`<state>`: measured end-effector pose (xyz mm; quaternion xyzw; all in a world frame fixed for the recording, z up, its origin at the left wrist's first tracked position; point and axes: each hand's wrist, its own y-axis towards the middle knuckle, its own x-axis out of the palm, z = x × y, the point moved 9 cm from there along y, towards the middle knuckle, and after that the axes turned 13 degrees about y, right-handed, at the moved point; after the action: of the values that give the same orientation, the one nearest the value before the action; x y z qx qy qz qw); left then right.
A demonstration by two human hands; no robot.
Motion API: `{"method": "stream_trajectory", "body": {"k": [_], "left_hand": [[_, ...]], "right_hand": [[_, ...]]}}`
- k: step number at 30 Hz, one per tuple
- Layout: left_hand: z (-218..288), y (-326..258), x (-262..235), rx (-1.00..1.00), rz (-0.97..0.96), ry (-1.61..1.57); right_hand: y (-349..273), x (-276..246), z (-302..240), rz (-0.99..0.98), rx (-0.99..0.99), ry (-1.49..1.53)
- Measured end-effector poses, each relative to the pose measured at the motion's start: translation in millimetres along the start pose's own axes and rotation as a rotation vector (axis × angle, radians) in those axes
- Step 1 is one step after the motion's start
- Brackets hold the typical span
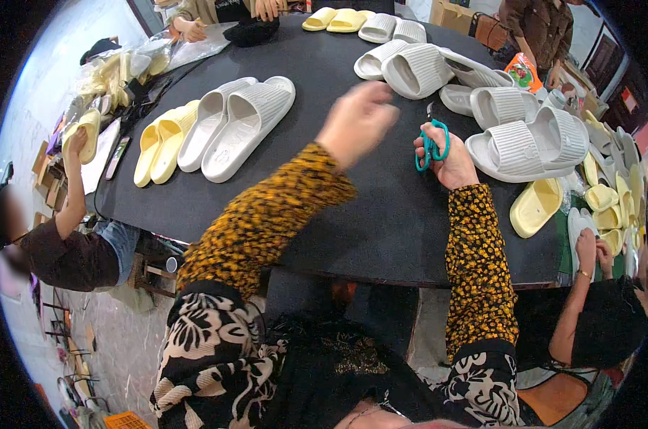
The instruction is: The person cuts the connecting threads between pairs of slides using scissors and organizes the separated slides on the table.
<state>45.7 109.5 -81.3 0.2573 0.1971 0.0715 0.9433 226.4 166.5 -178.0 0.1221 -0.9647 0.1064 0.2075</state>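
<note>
Right hand (449,161): I log it closed around teal-handled scissors (431,146), blades pointing up, over the near right of the table. Left hand (357,121): blurred above the centre, grip not readable, I cannot tell. Black round table (352,214). White slide sandals (234,125), far left, beside a yellow pair (159,146). White sandal heap (524,139), right of the scissors.
</note>
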Motion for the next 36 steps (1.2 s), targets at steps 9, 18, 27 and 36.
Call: {"method": "stream_trajectory", "body": {"k": [9,18,27,36], "left_hand": [[-160.8,-17.7,-275.5,-0.191,0.548,0.891],[-187.1,30.5,-185.7,-0.411,-0.031,0.606],[-89.5,7.2,-54.0,0.002,-0.187,0.760],[-43.9,7.5,-99.1,0.089,0.124,0.725]], "right_hand": [[-2.4,18.8,5.1,-0.111,0.012,-0.078],[-16.1,28.7,0.0,-0.106,0.051,-0.036],[-13.0,38.4,-25.3,-0.163,-0.170,-0.156],[-24.7,56.9,-27.2,-0.248,-0.332,-0.585]]}}
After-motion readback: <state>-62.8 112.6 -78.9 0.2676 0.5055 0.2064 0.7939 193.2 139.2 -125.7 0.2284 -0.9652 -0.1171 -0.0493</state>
